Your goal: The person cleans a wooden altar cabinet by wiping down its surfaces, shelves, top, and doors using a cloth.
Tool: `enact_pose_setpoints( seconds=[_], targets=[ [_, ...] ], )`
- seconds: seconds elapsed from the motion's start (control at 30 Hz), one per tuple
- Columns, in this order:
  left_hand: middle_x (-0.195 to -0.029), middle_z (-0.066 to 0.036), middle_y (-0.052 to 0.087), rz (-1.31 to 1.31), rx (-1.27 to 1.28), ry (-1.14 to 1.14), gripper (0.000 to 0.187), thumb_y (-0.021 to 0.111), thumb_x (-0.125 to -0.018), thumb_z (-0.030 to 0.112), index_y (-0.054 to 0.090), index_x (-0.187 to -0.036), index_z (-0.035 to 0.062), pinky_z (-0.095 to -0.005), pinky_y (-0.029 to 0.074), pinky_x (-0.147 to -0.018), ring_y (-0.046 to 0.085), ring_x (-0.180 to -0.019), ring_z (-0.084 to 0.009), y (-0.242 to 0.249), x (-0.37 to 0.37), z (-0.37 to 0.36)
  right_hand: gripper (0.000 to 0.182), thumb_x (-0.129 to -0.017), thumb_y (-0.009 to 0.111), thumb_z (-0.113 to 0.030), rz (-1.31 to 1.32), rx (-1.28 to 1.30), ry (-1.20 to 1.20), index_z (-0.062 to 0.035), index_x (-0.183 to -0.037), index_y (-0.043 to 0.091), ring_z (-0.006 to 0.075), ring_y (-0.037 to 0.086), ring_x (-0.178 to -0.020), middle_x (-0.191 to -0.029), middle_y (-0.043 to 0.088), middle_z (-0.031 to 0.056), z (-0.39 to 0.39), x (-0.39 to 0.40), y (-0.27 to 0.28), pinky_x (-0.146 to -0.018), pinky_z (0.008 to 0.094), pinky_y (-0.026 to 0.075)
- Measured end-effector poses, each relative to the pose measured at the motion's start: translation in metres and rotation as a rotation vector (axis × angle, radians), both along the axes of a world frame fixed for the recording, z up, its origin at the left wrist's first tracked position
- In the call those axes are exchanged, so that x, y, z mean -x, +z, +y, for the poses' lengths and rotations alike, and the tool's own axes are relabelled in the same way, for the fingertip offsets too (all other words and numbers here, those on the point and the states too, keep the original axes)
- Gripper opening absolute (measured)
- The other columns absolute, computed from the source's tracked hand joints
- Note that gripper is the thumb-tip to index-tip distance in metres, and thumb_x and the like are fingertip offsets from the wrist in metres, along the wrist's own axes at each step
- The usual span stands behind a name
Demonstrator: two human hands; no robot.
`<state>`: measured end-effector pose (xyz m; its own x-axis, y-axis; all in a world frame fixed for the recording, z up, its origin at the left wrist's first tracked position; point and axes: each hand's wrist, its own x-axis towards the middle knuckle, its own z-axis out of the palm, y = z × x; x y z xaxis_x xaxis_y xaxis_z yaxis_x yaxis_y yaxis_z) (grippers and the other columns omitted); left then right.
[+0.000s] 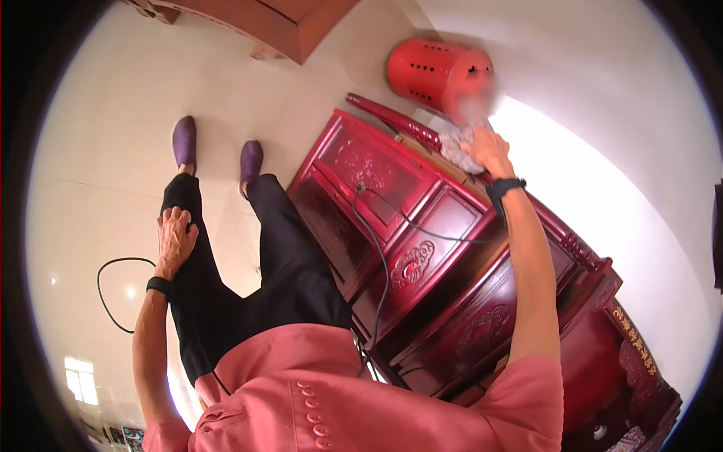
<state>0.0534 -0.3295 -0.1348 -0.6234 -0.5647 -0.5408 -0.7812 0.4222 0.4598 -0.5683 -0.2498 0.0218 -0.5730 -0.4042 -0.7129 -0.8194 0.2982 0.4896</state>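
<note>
Right hand (488, 151) pressing a grey cloth (456, 148) flat on the far cabinet (392, 218) top, left hand (175, 237) spread on the thigh; risk of nudging the red drum (433, 74) just beyond or snagging the black cable (376, 248); gold lettering (636, 339) at right unreadable.

This looks like a room in a home, arranged around a household altar. The main landmark is a carved cabinet (422, 256) of dark red lacquered wood, with ornamental medallions on its drawer fronts and turned rails along its top edge. At its far end, against the plain white wall (602, 98), stands a red perforated metal drum (437, 74) of the kind used for burning offerings. At its near end, a panel bears gold characters (636, 339). In front of the cabinet spreads a pale glossy tiled floor (113, 151).
</note>
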Motion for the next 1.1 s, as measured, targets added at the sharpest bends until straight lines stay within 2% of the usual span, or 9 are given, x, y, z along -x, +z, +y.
enact_pose_setpoints(
  seconds=[0.03, 0.13, 0.2, 0.3, 0.37, 0.5, 0.57, 0.77, 1.1],
  targets=[
    [-0.087, -0.011, 0.049, 0.057, -0.04, 0.051, 0.017, 0.061, -0.072, 0.009, 0.051, -0.085, 0.0065, -0.0451, 0.036, -0.08, 0.047, -0.092, -0.0313, -0.007, -0.005, 0.001, 0.051, -0.078, 0.067, -0.04, 0.072, -0.103, -0.011, -0.0109, -0.118, 0.056, 0.035, 0.055, -0.106, -0.111, 0.062, 0.0144, -0.002, -0.008, 0.012, -0.086, 0.0522, 0.042],
    [-0.086, -0.011, 0.048, 0.061, -0.062, 0.058, 0.017, 0.062, -0.07, 0.009, 0.051, -0.083, 0.0063, -0.0449, 0.036, -0.08, 0.047, -0.092, -0.0309, -0.014, -0.012, 0.003, 0.046, -0.073, 0.072, -0.038, 0.135, -0.048, 0.044, -0.0109, -0.108, 0.06, 0.0327, 0.049, -0.11, -0.112, 0.059, 0.0123, 0.032, -0.019, 0.0, -0.088, 0.0526, 0.037],
    [-0.085, -0.01, 0.048, 0.073, -0.071, 0.051, 0.016, 0.06, -0.069, 0.008, 0.052, -0.082, 0.0066, -0.045, 0.036, -0.08, 0.047, -0.091, -0.0307, -0.014, -0.013, 0.001, 0.047, -0.069, 0.076, -0.035, 0.11, 0.109, 0.203, -0.0108, -0.105, 0.059, 0.0306, 0.047, -0.106, -0.109, 0.056, 0.0117, 0.053, -0.018, -0.021, -0.084, 0.0479, 0.038],
    [-0.085, -0.01, 0.049, 0.073, -0.073, 0.015, 0.015, 0.06, -0.07, 0.008, 0.051, -0.082, 0.007, -0.0449, 0.036, -0.079, 0.047, -0.091, -0.0307, -0.016, -0.007, -0.005, 0.045, -0.067, 0.077, -0.032, 0.169, 0.178, 0.211, -0.0099, -0.102, 0.058, 0.0301, 0.049, -0.1, -0.101, 0.056, 0.0114, 0.063, -0.01, -0.053, -0.08, 0.0478, 0.039],
    [-0.085, -0.01, 0.049, 0.035, -0.085, 0.058, 0.013, 0.061, -0.07, 0.009, 0.051, -0.079, 0.0079, -0.0452, 0.037, -0.08, 0.047, -0.091, -0.0309, -0.015, 0.003, -0.005, 0.042, -0.068, 0.076, -0.029, 0.101, 0.299, 0.247, -0.0098, -0.102, 0.058, 0.0321, 0.051, -0.097, -0.1, 0.056, 0.0111, 0.069, -0.001, -0.065, -0.079, 0.0471, 0.041],
    [-0.085, -0.01, 0.049, 0.008, -0.029, 0.065, 0.012, 0.061, -0.071, 0.009, 0.052, -0.08, 0.0076, -0.0447, 0.037, -0.08, 0.047, -0.09, -0.0306, -0.004, 0.025, -0.012, 0.043, -0.072, 0.073, -0.028, 0.075, 0.24, 0.183, -0.0081, -0.107, 0.057, 0.033, 0.049, -0.101, -0.105, 0.054, 0.0107, 0.06, -0.007, -0.099, -0.079, 0.051, 0.043],
    [-0.084, -0.01, 0.05, -0.042, -0.067, 0.041, 0.013, 0.061, -0.072, 0.01, 0.053, -0.08, 0.0066, -0.045, 0.036, -0.08, 0.048, -0.091, -0.0305, -0.004, 0.037, -0.018, 0.035, -0.072, 0.072, -0.025, 0.119, 0.235, 0.144, -0.009, -0.099, 0.059, 0.0309, 0.048, -0.102, -0.104, 0.056, 0.01, 0.056, -0.008, -0.119, -0.081, 0.0478, 0.041],
    [-0.086, -0.011, 0.05, -0.165, -0.079, -0.023, 0.016, 0.063, -0.071, 0.012, 0.052, -0.081, 0.0056, -0.044, 0.035, -0.08, 0.047, -0.092, -0.0306, -0.009, 0.049, -0.014, 0.021, -0.083, 0.057, -0.023, 0.124, 0.158, 0.112, -0.0098, -0.099, 0.06, 0.0297, 0.048, -0.102, -0.105, 0.057, 0.0062, 0.049, -0.006, -0.157, -0.079, 0.0486, 0.042],
    [-0.086, -0.011, 0.048, -0.189, -0.163, -0.011, 0.016, 0.062, -0.07, 0.01, 0.051, -0.081, 0.006, -0.044, 0.034, -0.084, 0.046, -0.094, -0.03, -0.026, 0.046, -0.016, 0.022, -0.083, 0.06, -0.027, 0.043, 0.302, 0.077, -0.012, -0.1, 0.058, 0.0301, 0.049, -0.103, -0.105, 0.057, 0.0072, 0.054, 0.009, -0.275, -0.078, 0.0507, 0.043]
  ],
)
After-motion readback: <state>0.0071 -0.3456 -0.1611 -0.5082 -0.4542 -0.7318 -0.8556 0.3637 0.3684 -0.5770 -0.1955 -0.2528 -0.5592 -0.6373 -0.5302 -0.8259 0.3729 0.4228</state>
